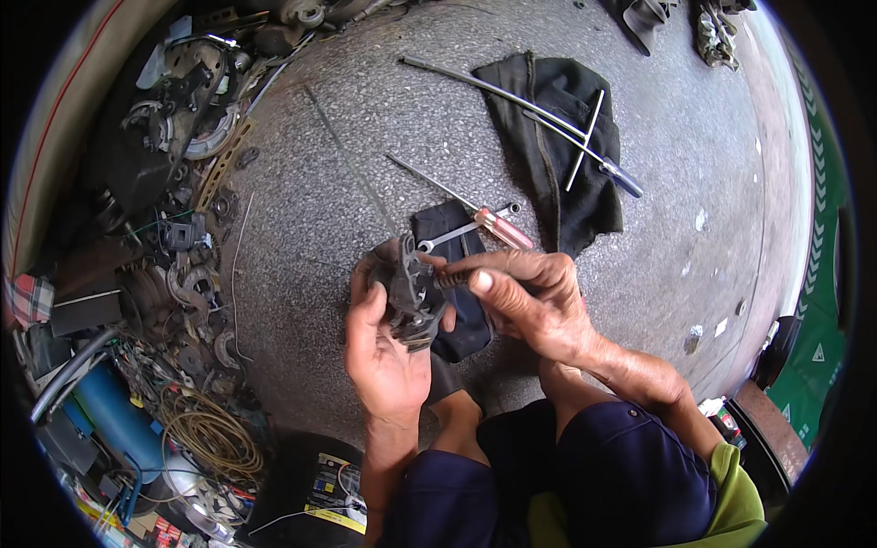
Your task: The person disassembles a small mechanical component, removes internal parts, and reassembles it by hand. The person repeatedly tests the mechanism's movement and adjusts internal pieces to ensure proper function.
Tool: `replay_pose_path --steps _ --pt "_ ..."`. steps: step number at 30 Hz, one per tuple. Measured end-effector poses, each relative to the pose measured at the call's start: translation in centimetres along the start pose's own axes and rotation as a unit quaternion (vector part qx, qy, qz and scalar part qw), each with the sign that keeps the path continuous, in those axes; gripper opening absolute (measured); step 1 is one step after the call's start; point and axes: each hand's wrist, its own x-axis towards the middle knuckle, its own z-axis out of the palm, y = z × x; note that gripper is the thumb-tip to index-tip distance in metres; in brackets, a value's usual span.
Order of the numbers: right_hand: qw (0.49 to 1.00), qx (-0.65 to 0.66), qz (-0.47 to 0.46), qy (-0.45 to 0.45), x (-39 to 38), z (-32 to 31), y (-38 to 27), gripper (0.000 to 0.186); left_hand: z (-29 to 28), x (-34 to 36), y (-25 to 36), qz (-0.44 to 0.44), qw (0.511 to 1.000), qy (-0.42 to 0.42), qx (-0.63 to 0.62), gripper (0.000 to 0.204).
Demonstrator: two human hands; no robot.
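Observation:
My left hand (385,365) is wrapped round a dark, greasy round metal part (408,290) with posts and coils on its face, holding it up above the floor. Thumb and forefinger of my right hand (541,309) pinch a small dark coil spring (451,279) against the right side of that part. Fingers hide some of both pieces. Just beyond my hands, a wrench (466,228) and a screwdriver with a red and clear handle (504,228) lie across a folded dark cloth (474,320).
Farther right, a T-handle wrench (586,137) and a long blue-handled screwdriver (621,175) cross a black cloth (585,215). Old metal parts (196,274) heap along the left, with a coiled hose (215,440) and a blue cylinder (114,416). A black bucket (288,479) stands by my left leg.

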Motion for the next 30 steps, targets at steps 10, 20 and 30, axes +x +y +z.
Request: replay_pose_path --steps 10,20,30 --pt "0.980 0.184 0.073 0.002 0.4 -0.6 2.6 0.024 0.1 0.0 -1.0 0.237 0.914 -0.087 0.318 0.041" --pt "0.985 0.162 0.059 0.008 -0.1 -0.1 1.4 0.027 -0.7 0.2 -0.9 0.129 0.974 -0.018 0.187 0.037" --pt "0.985 0.156 0.048 0.048 -0.6 -0.2 0.1 0.026 -3.0 0.9 -0.9 -0.141 0.958 -0.058 -0.242 0.041"
